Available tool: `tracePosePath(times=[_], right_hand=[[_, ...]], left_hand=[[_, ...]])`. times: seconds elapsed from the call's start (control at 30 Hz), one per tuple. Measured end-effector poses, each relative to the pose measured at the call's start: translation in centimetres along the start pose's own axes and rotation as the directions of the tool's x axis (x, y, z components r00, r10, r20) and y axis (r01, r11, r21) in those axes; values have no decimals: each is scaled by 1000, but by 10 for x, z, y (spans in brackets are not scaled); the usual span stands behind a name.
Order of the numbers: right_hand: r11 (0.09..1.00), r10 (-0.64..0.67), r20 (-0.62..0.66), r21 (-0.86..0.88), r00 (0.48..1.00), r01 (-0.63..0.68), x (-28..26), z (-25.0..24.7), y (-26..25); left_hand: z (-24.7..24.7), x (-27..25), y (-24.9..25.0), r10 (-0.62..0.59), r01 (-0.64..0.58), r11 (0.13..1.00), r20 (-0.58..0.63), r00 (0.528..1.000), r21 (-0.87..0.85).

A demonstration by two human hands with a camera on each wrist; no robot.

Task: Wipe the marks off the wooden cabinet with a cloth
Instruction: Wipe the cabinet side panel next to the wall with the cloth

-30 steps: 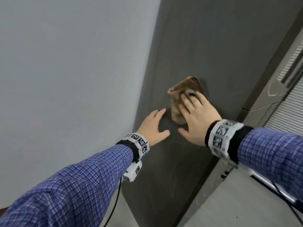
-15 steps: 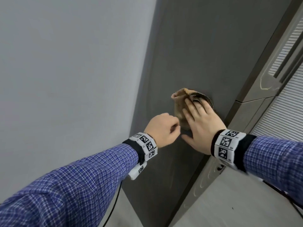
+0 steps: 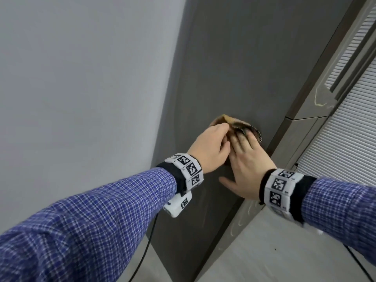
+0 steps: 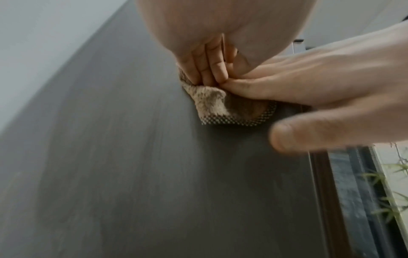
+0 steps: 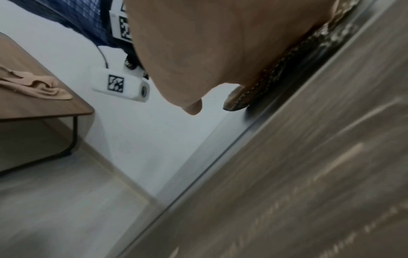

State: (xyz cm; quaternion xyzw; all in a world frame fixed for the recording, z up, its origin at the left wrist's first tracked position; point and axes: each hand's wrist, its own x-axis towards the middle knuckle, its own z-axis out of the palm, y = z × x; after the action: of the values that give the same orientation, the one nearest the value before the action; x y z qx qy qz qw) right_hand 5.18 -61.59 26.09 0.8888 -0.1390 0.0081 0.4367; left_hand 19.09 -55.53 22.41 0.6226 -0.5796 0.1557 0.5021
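Note:
A brown cloth [image 3: 227, 121] with a mesh edge lies against the dark side panel of the wooden cabinet [image 3: 234, 58]. My right hand [image 3: 244, 151] presses flat on it with straight fingers, thumb spread below. My left hand [image 3: 215, 137] sits just left of the right, its fingers curled and pinching the cloth's left edge. The left wrist view shows those curled fingers [image 4: 205, 71] on the folded cloth [image 4: 212, 103] beside the right hand [image 4: 320, 87]. In the right wrist view the cloth's edge [image 5: 253, 89] peeks out under the palm. Faint pale streaks [image 3: 203, 200] mark the panel lower down.
A pale wall [image 3: 81, 78] meets the cabinet on the left. The cabinet's front [image 3: 305, 123], right of its corner, carries white scribbles [image 3: 318, 100], and slatted panels [image 3: 345, 139] stand further right. A low wooden table [image 5: 44, 108] with a beige rag [image 5: 33, 85] stands behind, on a grey floor.
My left hand left its flat rest on the panel, curled, and moved up onto the cloth's left edge. The right hand stays pressed on the cloth.

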Motion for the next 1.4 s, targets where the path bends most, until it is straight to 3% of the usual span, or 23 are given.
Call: tracePosePath(times=[0.1, 0.17, 0.4, 0.5, 0.6, 0.73, 0.83, 0.9, 1.03, 1.17, 1.27, 1.4], right_hand=[[996, -80, 47, -24, 996, 81, -24, 15, -7], [994, -110, 52, 3, 993, 110, -29, 20, -4], [986, -94, -6, 140, 996, 94, 0, -7, -6], [979, -88, -74, 178, 993, 100, 3, -16, -14], [949, -65, -256, 284, 965, 140, -8, -10, -20], [857, -143, -373, 417, 917, 303, -15, 9, -40], [701, -178, -370, 603, 912, 381, -10, 32, -85], [584, -139, -312, 741, 940, 332, -11, 43, -119], [467, -122, -182, 857, 976, 218, -12, 50, -148], [480, -119, -250, 833, 961, 276, -8, 45, -140], [543, -74, -291, 790, 954, 283, 1, 43, -129], [617, -59, -263, 749, 963, 242, 15, 39, -121]], left_hand=[[8, -11, 1, 54, -66, 993, 125, 991, 99], [15, -21, -1, 67, -82, 991, 144, 987, 104], [20, -18, -10, -168, 165, 985, 69, 983, 54], [25, -19, -16, -217, 161, 918, 117, 969, 362], [32, -25, -20, -255, 163, 813, 88, 963, 559], [34, -31, -38, -379, 310, 801, 34, 925, 512], [42, -40, -60, -314, 330, 897, -101, 944, 293], [45, -47, -65, -254, 264, 952, -81, 964, 154], [38, -46, -61, -13, -7, 970, 80, 997, 242], [27, -29, -59, 77, -153, 926, 224, 971, 346], [20, -19, -60, 216, -300, 872, 244, 945, 387], [10, -7, -53, 428, -511, 754, 282, 859, 412]])
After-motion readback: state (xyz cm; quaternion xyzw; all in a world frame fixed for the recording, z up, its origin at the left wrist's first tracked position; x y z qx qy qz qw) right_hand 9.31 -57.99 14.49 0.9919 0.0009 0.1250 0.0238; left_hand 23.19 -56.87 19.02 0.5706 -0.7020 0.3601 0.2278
